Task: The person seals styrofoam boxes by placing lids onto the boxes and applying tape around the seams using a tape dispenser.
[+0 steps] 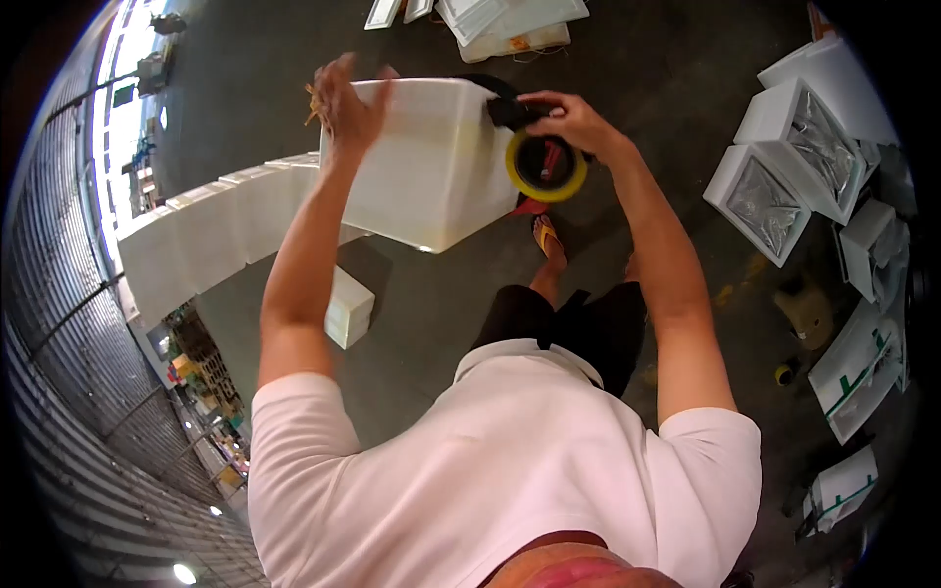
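Note:
A white foam box (417, 162) stands before me, its top and side facing up at a tilt. Over its left edge is my left hand (355, 110), slightly blurred, with fingers spread and nothing held; I cannot tell whether it touches the box. Thin orange-brown strands (313, 106) show beside its fingers. At the box's right end, my right hand (569, 122) grips a black tape dispenser (508, 113). The dispenser carries a yellow-edged roll of tape (578, 179), close against the box's side.
A row of white boxes (221, 225) runs off to the left, with a smaller white box (350, 307) on the floor nearer. Foam boxes with silvery linings (765, 201) are piled at right. White lids (510, 20) lie at the top.

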Demonstrator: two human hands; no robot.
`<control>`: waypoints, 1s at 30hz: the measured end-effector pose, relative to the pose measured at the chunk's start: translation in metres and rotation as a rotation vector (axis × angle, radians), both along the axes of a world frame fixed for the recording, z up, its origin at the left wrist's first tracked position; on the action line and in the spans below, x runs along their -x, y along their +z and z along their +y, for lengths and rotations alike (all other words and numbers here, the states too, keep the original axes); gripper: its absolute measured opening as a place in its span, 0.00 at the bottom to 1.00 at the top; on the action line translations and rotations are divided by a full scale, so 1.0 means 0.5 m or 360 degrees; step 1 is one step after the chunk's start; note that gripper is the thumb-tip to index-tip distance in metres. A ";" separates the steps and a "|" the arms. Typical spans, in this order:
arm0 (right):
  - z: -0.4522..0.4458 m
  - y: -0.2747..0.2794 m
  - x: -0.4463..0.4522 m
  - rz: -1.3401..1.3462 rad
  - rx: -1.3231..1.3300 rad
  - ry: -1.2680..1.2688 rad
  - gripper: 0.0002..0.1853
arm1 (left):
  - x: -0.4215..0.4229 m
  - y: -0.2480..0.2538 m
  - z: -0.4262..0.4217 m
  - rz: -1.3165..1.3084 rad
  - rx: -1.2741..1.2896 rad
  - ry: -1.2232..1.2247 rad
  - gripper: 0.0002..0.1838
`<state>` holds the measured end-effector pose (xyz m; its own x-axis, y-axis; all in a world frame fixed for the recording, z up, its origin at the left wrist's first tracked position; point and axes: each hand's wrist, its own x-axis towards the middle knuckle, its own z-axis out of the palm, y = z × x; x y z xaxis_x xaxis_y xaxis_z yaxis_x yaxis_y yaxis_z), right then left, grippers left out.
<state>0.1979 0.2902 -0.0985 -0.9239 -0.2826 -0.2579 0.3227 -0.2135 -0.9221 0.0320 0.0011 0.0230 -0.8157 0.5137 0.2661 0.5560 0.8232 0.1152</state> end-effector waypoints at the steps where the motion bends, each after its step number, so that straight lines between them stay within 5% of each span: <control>1: 0.003 -0.009 0.041 0.0092 0.0023 -0.0033 0.27 | -0.046 0.034 -0.011 -0.0004 0.0090 -0.0733 0.42; 3: -0.011 -0.013 0.100 0.0124 0.0087 -0.0111 0.25 | -0.211 0.122 0.031 -0.0440 0.0679 -0.1206 0.46; 4: -0.014 -0.002 0.126 0.0085 0.0113 -0.0149 0.24 | -0.244 0.110 0.028 -0.0693 0.0653 -0.1292 0.41; 7: 0.022 0.006 0.151 0.0293 -0.0312 0.0020 0.26 | -0.199 0.087 0.069 -0.0563 0.0654 -0.1372 0.40; 8: 0.031 0.007 0.147 0.0438 -0.0517 0.0101 0.28 | -0.198 0.077 0.078 -0.0508 0.0534 -0.1291 0.35; 11: 0.048 0.026 0.028 0.0049 -0.0120 0.0391 0.28 | -0.179 0.045 0.107 -0.0306 0.0353 -0.1027 0.31; 13: 0.042 0.046 -0.057 -0.0079 0.0133 0.0069 0.27 | -0.138 0.029 0.124 -0.0143 0.0304 -0.0851 0.31; 22: -0.176 0.079 -0.243 0.0009 -0.0220 -0.0150 0.31 | 0.052 -0.032 0.085 -0.0114 0.0112 0.0346 0.35; 27: -0.266 0.094 -0.209 -0.0208 0.0017 -0.0101 0.30 | 0.086 -0.028 0.074 -0.0238 0.0084 0.0856 0.42; 30: -0.297 0.151 -0.176 0.0050 -0.0495 -0.0028 0.30 | 0.101 -0.033 0.063 -0.0292 0.0072 0.1035 0.43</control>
